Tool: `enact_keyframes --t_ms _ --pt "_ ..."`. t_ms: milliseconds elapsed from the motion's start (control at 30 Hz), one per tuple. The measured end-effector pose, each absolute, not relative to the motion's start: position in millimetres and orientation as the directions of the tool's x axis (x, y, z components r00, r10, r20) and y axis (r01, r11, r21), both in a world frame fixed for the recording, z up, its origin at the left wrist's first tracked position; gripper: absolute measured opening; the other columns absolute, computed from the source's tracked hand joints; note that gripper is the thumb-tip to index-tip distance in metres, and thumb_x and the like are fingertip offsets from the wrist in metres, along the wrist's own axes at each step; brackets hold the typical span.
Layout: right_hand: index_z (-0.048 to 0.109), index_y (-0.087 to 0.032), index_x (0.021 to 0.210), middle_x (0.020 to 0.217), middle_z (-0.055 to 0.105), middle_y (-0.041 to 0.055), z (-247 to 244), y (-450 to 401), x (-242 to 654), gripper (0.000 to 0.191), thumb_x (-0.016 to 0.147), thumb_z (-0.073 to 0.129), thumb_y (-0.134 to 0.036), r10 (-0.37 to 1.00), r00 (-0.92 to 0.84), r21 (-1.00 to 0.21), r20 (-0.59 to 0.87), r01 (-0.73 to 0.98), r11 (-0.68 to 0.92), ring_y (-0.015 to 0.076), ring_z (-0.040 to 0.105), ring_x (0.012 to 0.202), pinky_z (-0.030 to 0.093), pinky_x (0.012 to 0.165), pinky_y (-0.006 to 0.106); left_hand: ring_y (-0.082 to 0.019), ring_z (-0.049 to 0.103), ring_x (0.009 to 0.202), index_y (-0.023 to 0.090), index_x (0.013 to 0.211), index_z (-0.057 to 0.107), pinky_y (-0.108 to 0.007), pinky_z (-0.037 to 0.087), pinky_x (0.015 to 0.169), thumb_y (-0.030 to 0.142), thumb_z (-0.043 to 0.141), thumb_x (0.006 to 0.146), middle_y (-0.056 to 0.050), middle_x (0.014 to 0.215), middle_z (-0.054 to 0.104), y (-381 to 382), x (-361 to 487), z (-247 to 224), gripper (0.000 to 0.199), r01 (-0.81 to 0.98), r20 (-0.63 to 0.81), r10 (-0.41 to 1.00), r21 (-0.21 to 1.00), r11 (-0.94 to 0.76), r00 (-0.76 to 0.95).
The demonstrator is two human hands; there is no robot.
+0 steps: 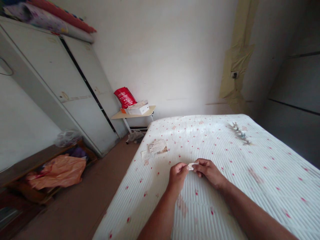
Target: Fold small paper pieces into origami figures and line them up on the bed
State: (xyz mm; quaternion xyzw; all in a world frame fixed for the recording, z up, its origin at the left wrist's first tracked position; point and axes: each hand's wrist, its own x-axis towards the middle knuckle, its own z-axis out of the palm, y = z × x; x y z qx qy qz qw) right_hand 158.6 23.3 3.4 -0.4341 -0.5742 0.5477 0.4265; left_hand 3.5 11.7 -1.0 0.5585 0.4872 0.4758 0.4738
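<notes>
Over the bed, my left hand (178, 170) and my right hand (208, 170) meet at a small whitish piece of folded paper (192, 166). Each hand is closed, pinching one side of it between thumb and fingers. Beyond my left hand, printed sheets of paper (158, 146) lie loosely on the bed. A slanting row of several small grey, spiky shapes (240, 134) is at the far right of the bed; I cannot make out whether they are folded paper.
The bed (200, 200) has a white ribbed cover with red dots. Behind its far left corner stands a small table (118, 115) bearing a red bag (125, 97) and a white box (139, 109). A wardrobe (57, 83) and a wooden bench with orange cloth (60, 171) line the left.
</notes>
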Motion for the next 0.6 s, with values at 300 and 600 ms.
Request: enact_keyframes --t_ms 300,600 --pt "0.059 -0.016 0.066 0.046 0.045 -0.0066 8.3 20.8 157.0 0.025 0.067 0.064 -0.04 0.957 -0.291 -0.997 -0.003 0.074 0.019 0.0079 0.037 0.044 0.026 0.046 0.022 -0.009 0.037 0.055 0.014 0.063 0.054 -0.02 0.029 0.053 0.033 0.051 0.075 0.004 0.056 0.042 12.8 2.8 -8.6 0.022 0.265 0.225 0.972 0.936 -0.234 0.065" --pt "0.061 -0.015 0.067 0.058 0.054 -0.0037 3.3 24.7 161.3 0.019 0.066 0.066 -0.033 0.952 -0.306 -0.996 -0.017 -0.078 -0.043 0.0066 0.04 0.045 0.028 0.047 0.022 -0.01 0.043 0.057 0.013 0.068 0.055 -0.021 0.032 0.054 0.041 0.044 0.081 0.001 0.059 0.049 10.5 -0.2 -5.1 0.033 0.13 0.148 0.987 0.979 -0.155 0.067"
